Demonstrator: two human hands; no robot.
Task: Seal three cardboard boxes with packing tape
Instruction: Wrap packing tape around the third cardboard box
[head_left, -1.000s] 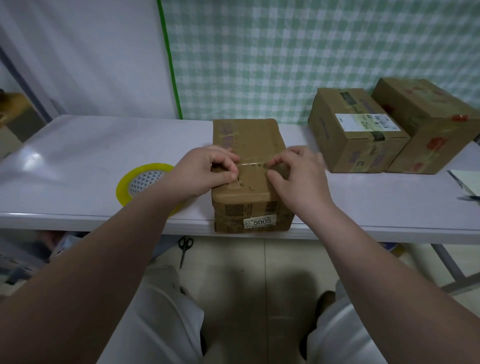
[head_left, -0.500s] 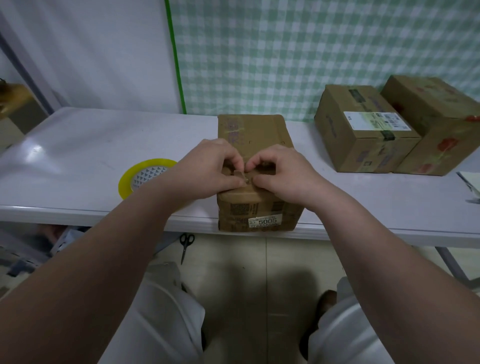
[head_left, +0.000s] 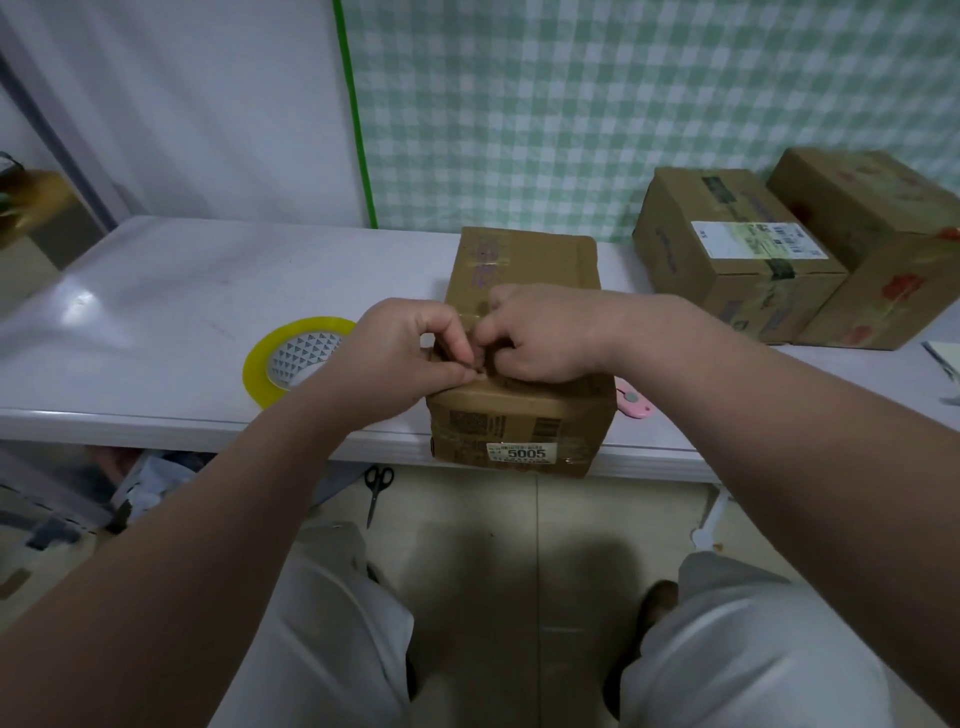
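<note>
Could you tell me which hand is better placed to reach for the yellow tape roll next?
Probably the left: the tape roll lies on the table right beside the left hand, while the right hand would have to cross the box.

Dim bluish light, glare on the table, edges warped.

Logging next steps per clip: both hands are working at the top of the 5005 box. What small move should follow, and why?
Probably press the tape strip flat along the top seam of the 5005 box. The left hand and right hand pinch together there, near the front edge, while the yellow tape roll lies unheld on the table.
</note>
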